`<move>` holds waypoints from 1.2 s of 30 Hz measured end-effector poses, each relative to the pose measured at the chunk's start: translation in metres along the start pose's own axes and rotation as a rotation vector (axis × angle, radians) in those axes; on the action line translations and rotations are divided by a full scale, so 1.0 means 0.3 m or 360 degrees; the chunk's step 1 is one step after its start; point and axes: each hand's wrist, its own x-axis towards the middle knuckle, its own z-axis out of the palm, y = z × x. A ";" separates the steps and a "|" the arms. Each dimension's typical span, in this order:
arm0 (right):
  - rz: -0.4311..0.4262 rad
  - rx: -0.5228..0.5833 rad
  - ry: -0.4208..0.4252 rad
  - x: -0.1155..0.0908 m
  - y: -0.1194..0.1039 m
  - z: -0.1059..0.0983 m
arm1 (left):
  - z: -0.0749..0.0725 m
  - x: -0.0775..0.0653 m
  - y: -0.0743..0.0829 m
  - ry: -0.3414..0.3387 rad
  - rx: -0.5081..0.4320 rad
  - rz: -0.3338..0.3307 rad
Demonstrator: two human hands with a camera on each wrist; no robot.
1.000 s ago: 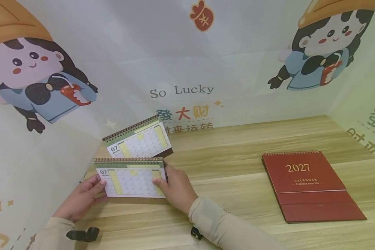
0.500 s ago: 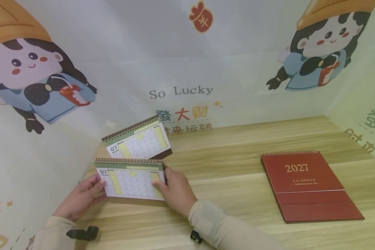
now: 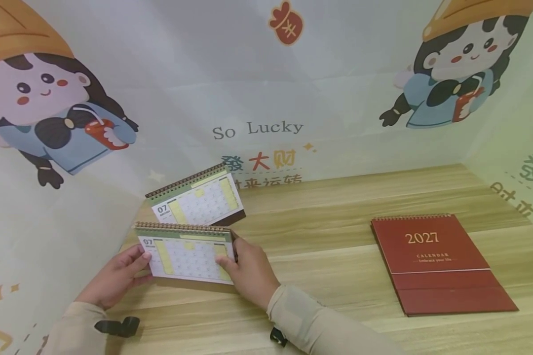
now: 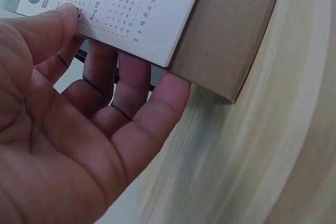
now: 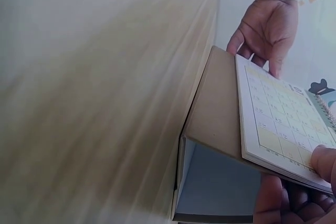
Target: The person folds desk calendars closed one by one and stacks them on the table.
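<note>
A spiral-bound desk calendar turned to page 07 is in front of me, its pages backed by a brown cardboard stand. My left hand holds its left edge, thumb on the page and fingers behind, as the left wrist view shows. On the opposite edge my right hand grips it, with the thumb over the page. In the right wrist view the stand's hollow side faces the camera. Just behind is a second, similar calendar, standing at an angle and partly covered by the front one.
To the right, a red 2027 calendar lies on the wood-grain table. A printed cloth backdrop with cartoon figures rises along the back and both sides.
The front calendar has tilted slightly, its left end a little higher and its right end a little lower. Both hands keep their hold. The other calendars stay in place.
</note>
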 end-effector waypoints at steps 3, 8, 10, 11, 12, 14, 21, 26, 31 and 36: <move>0.0012 0.0004 0.0003 0.000 0.000 0.001 | -0.001 0.003 0.002 0.0003 0.0004 0.0003; 0.0019 -0.0007 0.0007 -0.001 -0.001 0.000 | 0.002 0.004 0.005 0.0013 0.0015 0.0041; 0.0023 -0.0003 0.0003 -0.001 -0.001 -0.003 | 0.005 0.005 0.004 0.0013 0.0024 0.0054; 0.0025 0.0000 -0.0004 -0.002 -0.001 -0.006 | 0.006 0.005 0.004 0.0015 0.0032 0.0053; 0.0032 0.0009 -0.0020 -0.002 0.000 -0.009 | 0.007 0.006 0.004 0.0021 0.0044 0.0053; 0.0044 0.0004 -0.0059 -0.003 0.003 -0.018 | 0.007 0.006 0.004 0.0039 0.0080 0.0041; 0.0035 -0.0072 -0.0094 0.003 0.020 -0.071 | 0.009 -0.002 0.008 0.0095 0.0150 -0.0006; 0.0091 0.0061 -0.0042 0.014 0.022 -0.088 | 0.011 -0.005 0.009 0.0110 0.0166 0.0010; 0.0083 0.0107 -0.0063 0.015 0.026 -0.086 | 0.011 -0.005 0.012 0.0122 0.0205 0.0003; 0.0121 0.0234 -0.0175 0.021 0.023 -0.074 | 0.009 0.000 0.010 0.0128 0.0231 -0.0002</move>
